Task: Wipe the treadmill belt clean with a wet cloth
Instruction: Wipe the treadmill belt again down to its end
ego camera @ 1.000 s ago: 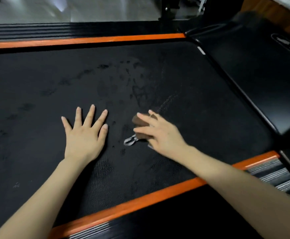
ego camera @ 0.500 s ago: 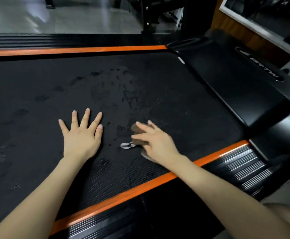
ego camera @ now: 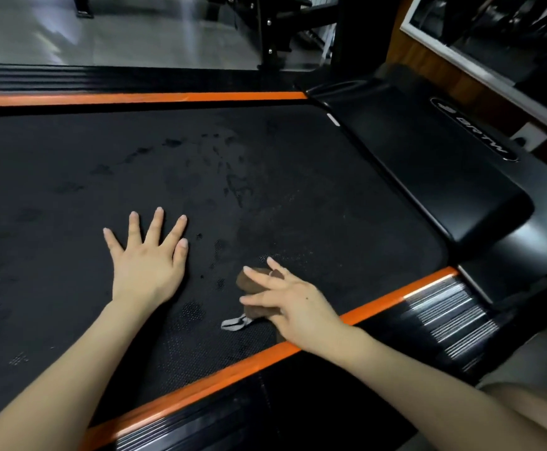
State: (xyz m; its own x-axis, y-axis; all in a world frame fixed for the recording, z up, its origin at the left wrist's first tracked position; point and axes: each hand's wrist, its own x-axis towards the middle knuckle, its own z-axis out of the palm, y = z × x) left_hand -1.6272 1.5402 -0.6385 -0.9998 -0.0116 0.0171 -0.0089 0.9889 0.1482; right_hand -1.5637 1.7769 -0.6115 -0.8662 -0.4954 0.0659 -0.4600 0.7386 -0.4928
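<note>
The black treadmill belt (ego camera: 298, 196) fills the middle of the head view, with dark wet smears and specks on it. A small brown cloth (ego camera: 249, 283) with a grey-white tag lies on the belt near the front orange edge. My right hand (ego camera: 293, 305) presses down on the cloth with straight, spread fingers, covering most of it. My left hand (ego camera: 150, 258) rests flat on the belt with fingers spread, to the left of the cloth and apart from it.
Orange strips (ego camera: 395, 296) border the belt at front and back, with ribbed black side rails (ego camera: 441, 317) outside them. The black motor cover (ego camera: 428, 164) rises at the right end. Gym floor and equipment legs (ego camera: 272, 30) lie beyond the far rail.
My right hand has slid the cloth toward me, closer to the front orange strip. My left hand has stayed flat in place. The camera has tilted up a little.
</note>
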